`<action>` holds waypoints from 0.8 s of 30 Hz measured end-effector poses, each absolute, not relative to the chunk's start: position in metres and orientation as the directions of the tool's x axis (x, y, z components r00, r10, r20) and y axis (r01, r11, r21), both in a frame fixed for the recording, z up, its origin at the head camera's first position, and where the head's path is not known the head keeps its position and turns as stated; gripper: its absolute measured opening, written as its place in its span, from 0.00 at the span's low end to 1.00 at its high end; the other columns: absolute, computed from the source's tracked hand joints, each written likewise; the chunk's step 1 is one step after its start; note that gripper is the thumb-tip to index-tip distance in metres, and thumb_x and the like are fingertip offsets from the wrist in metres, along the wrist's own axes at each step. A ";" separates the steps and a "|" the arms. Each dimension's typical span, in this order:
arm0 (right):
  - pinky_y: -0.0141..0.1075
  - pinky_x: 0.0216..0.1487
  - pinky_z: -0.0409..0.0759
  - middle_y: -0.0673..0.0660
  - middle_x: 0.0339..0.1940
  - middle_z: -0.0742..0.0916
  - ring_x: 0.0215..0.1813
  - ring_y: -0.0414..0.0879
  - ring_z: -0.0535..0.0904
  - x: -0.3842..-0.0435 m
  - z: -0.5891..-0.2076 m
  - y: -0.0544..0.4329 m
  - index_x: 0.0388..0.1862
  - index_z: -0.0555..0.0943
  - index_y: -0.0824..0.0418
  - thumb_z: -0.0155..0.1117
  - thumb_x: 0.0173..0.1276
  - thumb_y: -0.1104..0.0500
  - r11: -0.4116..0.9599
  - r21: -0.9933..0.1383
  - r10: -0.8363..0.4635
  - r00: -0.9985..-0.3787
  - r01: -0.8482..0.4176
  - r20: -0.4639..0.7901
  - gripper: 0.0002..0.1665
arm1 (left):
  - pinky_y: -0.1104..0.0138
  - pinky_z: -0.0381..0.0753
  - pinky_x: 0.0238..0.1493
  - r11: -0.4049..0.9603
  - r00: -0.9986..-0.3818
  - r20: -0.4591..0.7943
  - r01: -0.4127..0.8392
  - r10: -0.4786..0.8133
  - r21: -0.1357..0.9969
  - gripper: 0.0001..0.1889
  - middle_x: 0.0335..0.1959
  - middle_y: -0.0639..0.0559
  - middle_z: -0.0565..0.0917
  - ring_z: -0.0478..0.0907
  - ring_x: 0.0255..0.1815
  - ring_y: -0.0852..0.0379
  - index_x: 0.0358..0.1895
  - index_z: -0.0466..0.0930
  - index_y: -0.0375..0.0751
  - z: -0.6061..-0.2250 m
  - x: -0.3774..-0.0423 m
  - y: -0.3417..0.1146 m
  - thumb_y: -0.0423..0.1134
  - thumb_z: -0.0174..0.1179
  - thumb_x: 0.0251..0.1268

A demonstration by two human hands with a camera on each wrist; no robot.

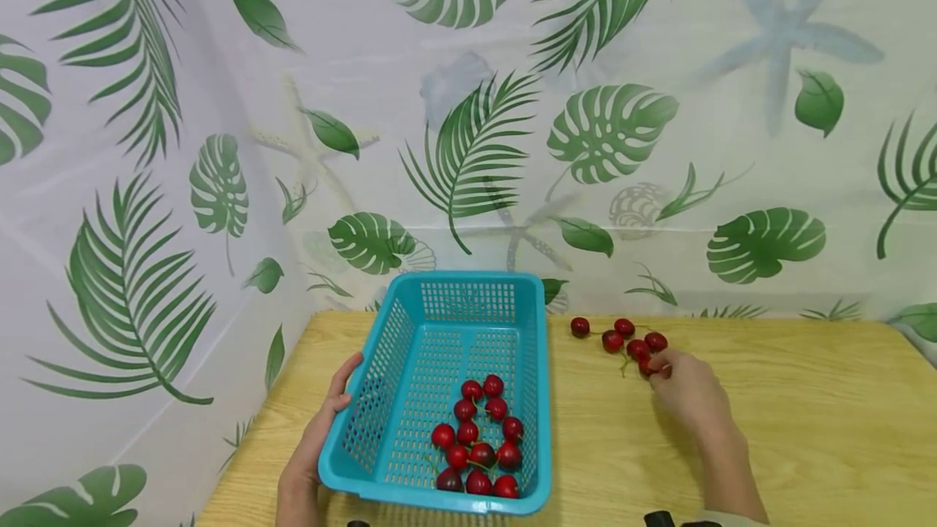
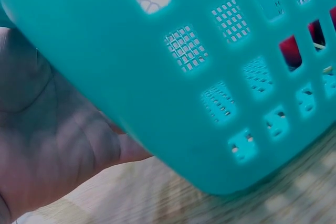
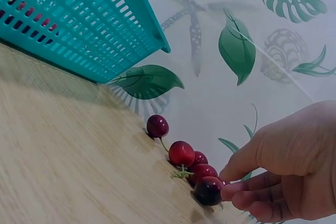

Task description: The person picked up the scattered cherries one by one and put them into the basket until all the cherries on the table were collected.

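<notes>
A blue plastic basket stands on the table with several red cherries in its near right part. My left hand holds the basket at its left side; in the left wrist view the palm lies by the basket's corner and part of the fingers is hidden behind it. Right of the basket, my right hand pinches a cherry between thumb and fingertips, at the near end of a small group of loose cherries. In the right wrist view, a dark cherry sits right by the fingertips.
The wooden table ends at the back against a white sheet printed with green leaves. The sheet also runs along the left side. The basket's right wall stands between the loose cherries and those inside.
</notes>
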State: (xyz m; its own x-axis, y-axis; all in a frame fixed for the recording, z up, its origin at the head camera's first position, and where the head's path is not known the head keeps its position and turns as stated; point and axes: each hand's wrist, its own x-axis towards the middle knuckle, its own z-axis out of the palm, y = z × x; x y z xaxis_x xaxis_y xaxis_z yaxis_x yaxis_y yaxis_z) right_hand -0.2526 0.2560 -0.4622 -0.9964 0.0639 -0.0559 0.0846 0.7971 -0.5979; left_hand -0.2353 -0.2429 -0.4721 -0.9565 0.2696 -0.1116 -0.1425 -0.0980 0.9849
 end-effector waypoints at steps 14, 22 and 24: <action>0.59 0.51 0.76 0.74 0.53 0.82 0.55 0.68 0.77 -0.262 -0.475 0.227 0.57 0.79 0.74 0.52 0.67 0.65 0.830 -0.555 -0.091 -0.995 -0.054 -0.040 0.22 | 0.53 0.72 0.55 -0.102 -0.954 -0.076 -0.110 0.290 0.989 0.31 0.79 0.40 0.44 0.55 0.69 0.32 0.80 0.43 0.58 -0.475 -0.237 -0.246 0.41 0.32 0.75; 0.59 0.49 0.77 0.77 0.52 0.78 0.53 0.69 0.77 -0.265 -0.488 0.227 0.51 0.80 0.78 0.52 0.66 0.66 0.852 -0.522 -0.061 -0.998 -0.041 -0.021 0.20 | 0.54 0.73 0.55 -0.090 -0.955 -0.068 -0.098 0.287 0.991 0.31 0.79 0.38 0.45 0.56 0.69 0.32 0.80 0.44 0.58 -0.477 -0.236 -0.246 0.41 0.32 0.74; 0.55 0.42 0.79 0.74 0.46 0.82 0.45 0.64 0.80 -0.266 -0.489 0.228 0.47 0.81 0.76 0.52 0.67 0.66 0.852 -0.524 -0.023 -1.000 -0.022 0.004 0.17 | 0.53 0.73 0.55 -0.090 -0.957 -0.072 -0.101 0.281 0.991 0.31 0.79 0.38 0.46 0.57 0.68 0.32 0.80 0.44 0.58 -0.477 -0.236 -0.245 0.41 0.33 0.74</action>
State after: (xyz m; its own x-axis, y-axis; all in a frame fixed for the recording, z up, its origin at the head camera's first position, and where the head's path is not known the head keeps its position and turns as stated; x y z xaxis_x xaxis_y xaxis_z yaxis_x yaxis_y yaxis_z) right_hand -0.2657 0.2277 -0.4891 -0.9997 -0.0233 0.0044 -0.0221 0.8517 -0.5236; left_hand -0.2364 -0.2451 -0.4771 -0.9569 0.2812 -0.0720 -0.1009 -0.0897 0.9908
